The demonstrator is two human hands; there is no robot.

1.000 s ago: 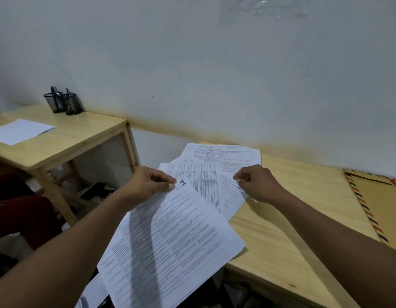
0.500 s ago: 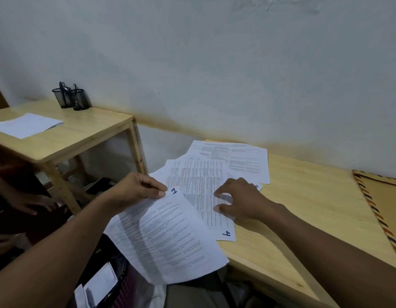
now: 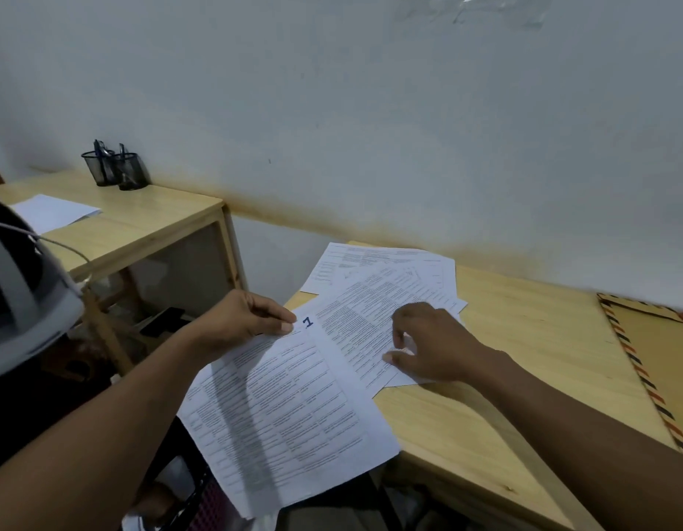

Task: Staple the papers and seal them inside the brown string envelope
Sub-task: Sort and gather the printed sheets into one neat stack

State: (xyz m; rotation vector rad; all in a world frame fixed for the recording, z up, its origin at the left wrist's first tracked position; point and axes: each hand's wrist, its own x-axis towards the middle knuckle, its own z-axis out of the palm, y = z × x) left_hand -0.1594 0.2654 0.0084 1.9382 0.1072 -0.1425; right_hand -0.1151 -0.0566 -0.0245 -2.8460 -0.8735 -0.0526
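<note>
Two pen cups (image 3: 115,170) left, envelope (image 3: 662,362) right, papers (image 3: 385,300) between

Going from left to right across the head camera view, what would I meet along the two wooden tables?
Blank white sheet → black mesh pen holders → left hand → right hand → brown string envelope.

- Desk (image 3: 523,377): bare wood lies open between the spread papers (image 3: 370,300) and the envelope (image 3: 662,358) at the right edge.
- Left end of desk: covered by the papers; the right hand (image 3: 431,343) rests on them, and the left hand (image 3: 244,320) pinches a sheet that overhangs the front edge.
- Wall (image 3: 370,128): closes off the far side.
- Side table (image 3: 140,231): stands apart to the left with a gap between; pen cups (image 3: 115,168) occupy its back corner, a sheet (image 3: 52,212) its left part.
</note>
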